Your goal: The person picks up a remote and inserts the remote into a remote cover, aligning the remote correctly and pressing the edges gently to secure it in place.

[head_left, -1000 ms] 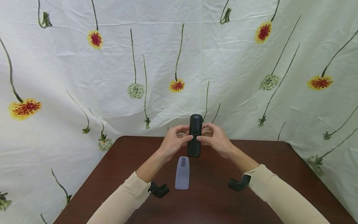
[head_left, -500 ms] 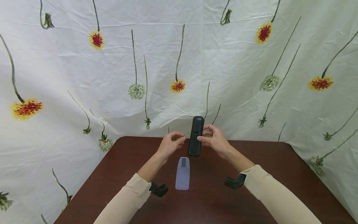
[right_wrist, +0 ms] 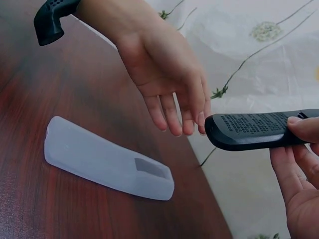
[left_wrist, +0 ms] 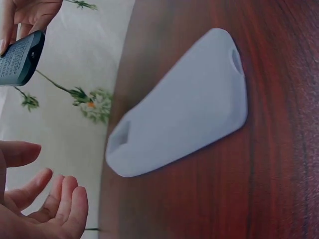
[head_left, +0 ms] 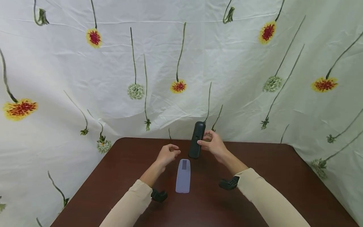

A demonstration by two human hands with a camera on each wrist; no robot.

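Observation:
A black remote control [head_left: 196, 138] is tilted above the far part of the table, its back towards me. My right hand [head_left: 214, 145] pinches it by its right side, thumb on the back and fingers beneath, as the right wrist view shows for the remote [right_wrist: 254, 129]. To its left, my left hand [head_left: 166, 155] holds nothing; its fingers are loosely bent in the left wrist view, apart from the remote. A pale, translucent remote cover [head_left: 183, 178] lies lengthwise on the table below both hands, with a rectangular window at its far end.
The dark reddish-brown table [head_left: 244, 201] ends at a far edge just beyond the hands. Behind it hangs a white cloth [head_left: 232, 63] printed with flowers. Black wrist mounts [head_left: 229, 183] stick out from both sleeves.
My left hand has let go of the remote and drawn back left and nearer. My right hand has lowered the remote slightly and tilted it. The cover stays in place.

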